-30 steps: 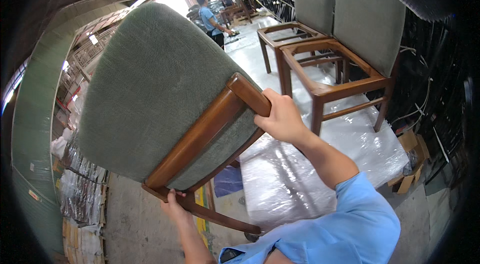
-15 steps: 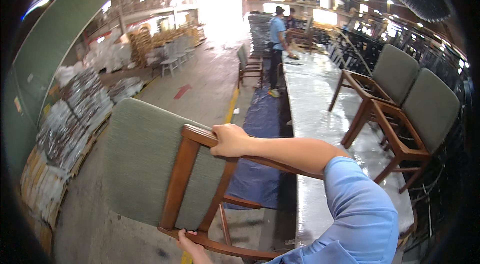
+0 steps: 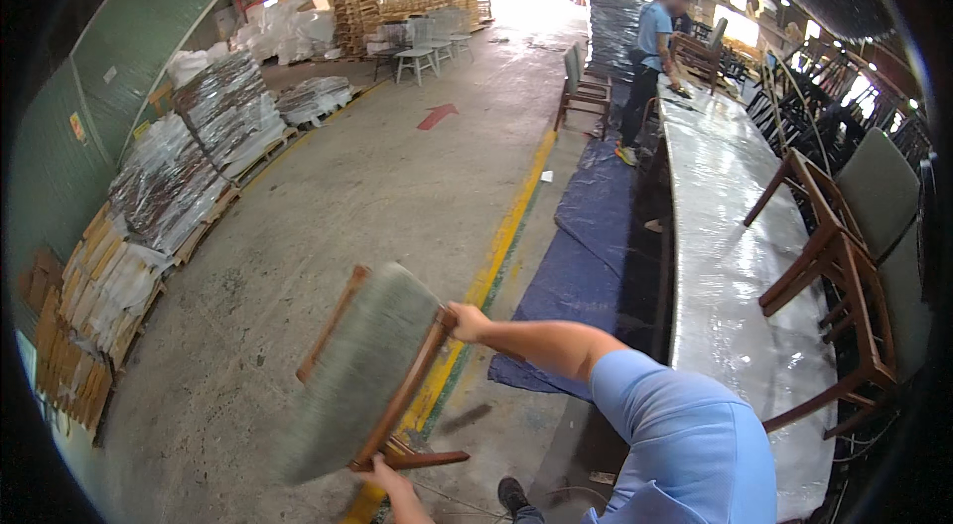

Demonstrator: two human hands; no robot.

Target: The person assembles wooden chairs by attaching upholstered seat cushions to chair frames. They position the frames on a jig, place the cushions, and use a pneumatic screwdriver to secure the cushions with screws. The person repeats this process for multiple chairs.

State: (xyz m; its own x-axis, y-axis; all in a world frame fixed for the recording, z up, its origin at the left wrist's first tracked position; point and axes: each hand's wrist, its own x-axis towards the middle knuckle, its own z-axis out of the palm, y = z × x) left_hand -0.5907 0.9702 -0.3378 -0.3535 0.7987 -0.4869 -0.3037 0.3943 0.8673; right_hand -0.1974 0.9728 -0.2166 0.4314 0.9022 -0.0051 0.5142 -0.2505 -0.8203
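The person held a wooden-framed chair [image 3: 362, 375] with grey-green upholstery off the ground, tilted and blurred, over the concrete floor [image 3: 328, 216] beside the yellow floor line [image 3: 496, 246]. The right arm, in a light blue short sleeve, reached out nearly straight from the lower right toward the left, and the right hand [image 3: 465, 322] was closed around the upper wooden rail of the chair's frame. The left hand [image 3: 382, 474] came up from the bottom edge, fingers wrapped around a lower wooden bar near the chair's leg. To the right ran a long table [image 3: 725, 256] covered in shiny plastic, with two more upholstered chairs [image 3: 854, 256] standing on it. A blue tarp [image 3: 586, 266] lay on the floor next to the table. Farther along, another person [image 3: 650, 58] in a blue shirt stood at the table. Wrapped stacks [image 3: 189, 167] lined the left wall.
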